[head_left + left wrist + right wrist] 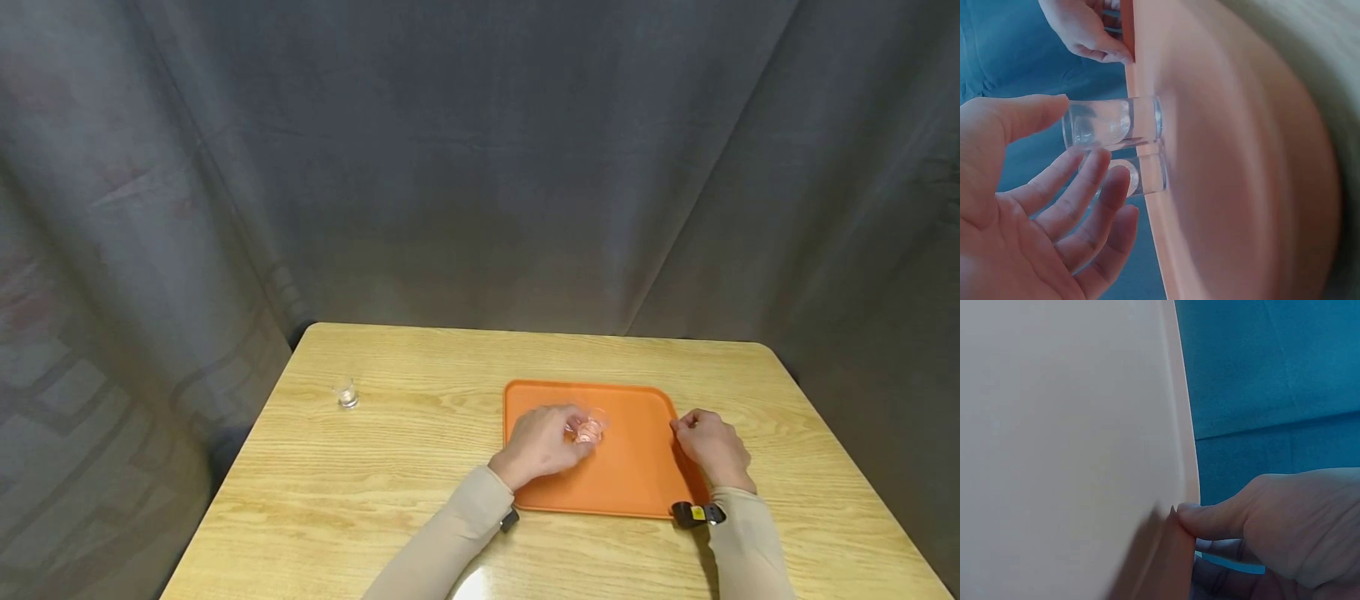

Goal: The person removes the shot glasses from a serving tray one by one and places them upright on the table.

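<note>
An orange tray (637, 475) lies on the table. Two small clear shot glasses stand close together on it. With thumb and fingertips my left hand (543, 440) holds the nearer shot glass (1113, 122) near its rim, its base down at the tray surface. The second shot glass (1152, 174) is just beside it, partly hidden behind the fingers in the left wrist view. At the tray's right side my right hand (714, 448) pinches the raised rim, thumb (1207, 519) on top and the other fingers under the edge.
Far to the left on the wooden table (360, 500) stands another small clear glass (347, 393). Dark grey curtains (480, 167) hang behind the table and along both sides. The tray sits right of the table's middle.
</note>
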The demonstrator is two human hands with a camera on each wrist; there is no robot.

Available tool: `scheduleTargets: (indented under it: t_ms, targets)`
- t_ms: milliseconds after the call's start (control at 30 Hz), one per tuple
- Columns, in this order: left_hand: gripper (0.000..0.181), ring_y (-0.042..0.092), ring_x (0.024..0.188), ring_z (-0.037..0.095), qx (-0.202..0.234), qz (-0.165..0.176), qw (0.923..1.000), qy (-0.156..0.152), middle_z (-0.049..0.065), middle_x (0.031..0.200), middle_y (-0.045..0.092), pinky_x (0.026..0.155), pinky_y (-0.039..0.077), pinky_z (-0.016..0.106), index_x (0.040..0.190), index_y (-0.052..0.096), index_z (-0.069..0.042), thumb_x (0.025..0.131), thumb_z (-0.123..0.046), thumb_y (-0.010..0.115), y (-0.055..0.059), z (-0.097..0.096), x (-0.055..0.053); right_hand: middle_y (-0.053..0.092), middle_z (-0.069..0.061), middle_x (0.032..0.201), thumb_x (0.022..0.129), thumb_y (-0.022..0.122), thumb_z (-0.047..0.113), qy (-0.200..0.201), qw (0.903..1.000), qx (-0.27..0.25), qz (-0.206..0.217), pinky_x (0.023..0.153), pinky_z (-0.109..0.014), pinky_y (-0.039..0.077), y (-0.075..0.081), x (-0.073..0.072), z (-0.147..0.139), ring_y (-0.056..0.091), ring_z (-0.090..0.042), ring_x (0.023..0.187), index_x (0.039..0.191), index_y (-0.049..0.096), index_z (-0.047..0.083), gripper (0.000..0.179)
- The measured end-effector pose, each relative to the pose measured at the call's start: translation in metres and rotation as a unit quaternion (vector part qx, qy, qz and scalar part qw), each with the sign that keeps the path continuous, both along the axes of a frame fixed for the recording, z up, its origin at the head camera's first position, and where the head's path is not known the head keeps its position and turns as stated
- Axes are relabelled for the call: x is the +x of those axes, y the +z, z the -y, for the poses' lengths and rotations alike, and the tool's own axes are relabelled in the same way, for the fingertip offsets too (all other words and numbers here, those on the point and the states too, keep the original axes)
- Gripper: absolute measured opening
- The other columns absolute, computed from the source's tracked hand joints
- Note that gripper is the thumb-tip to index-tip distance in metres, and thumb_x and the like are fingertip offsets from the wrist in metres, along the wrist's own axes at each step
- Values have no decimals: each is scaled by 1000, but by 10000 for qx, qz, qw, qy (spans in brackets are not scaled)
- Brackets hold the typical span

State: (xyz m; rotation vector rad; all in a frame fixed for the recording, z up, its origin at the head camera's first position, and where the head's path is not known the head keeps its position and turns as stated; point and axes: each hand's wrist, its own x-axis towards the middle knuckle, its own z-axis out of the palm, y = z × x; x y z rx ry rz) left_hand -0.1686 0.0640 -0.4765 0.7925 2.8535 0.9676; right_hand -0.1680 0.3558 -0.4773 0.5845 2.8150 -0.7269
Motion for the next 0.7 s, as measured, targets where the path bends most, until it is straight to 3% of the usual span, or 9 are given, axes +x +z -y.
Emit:
scheduleTargets:
  t_ms: [500,700]
  targets:
    - [34,69,94,2,8,25,10000,27,-14,103,78,73,46,19,122,79,-24,93,-40,81,-5,-4,1,57,-14,85,108,59,31,32,10000,-9,66,69,-41,36,1,1,0,55,-33,82,105,63,3,29]
    - [32,65,84,0,113,-74,9999,97,-13,100,77,67,44,18,120,80,-23,92,-40,82,-7,-3,2,58,-14,86,108,58,31,60,10000,31,41,69,-41,36,1,0,1,55,-33,82,104,63,3,29]
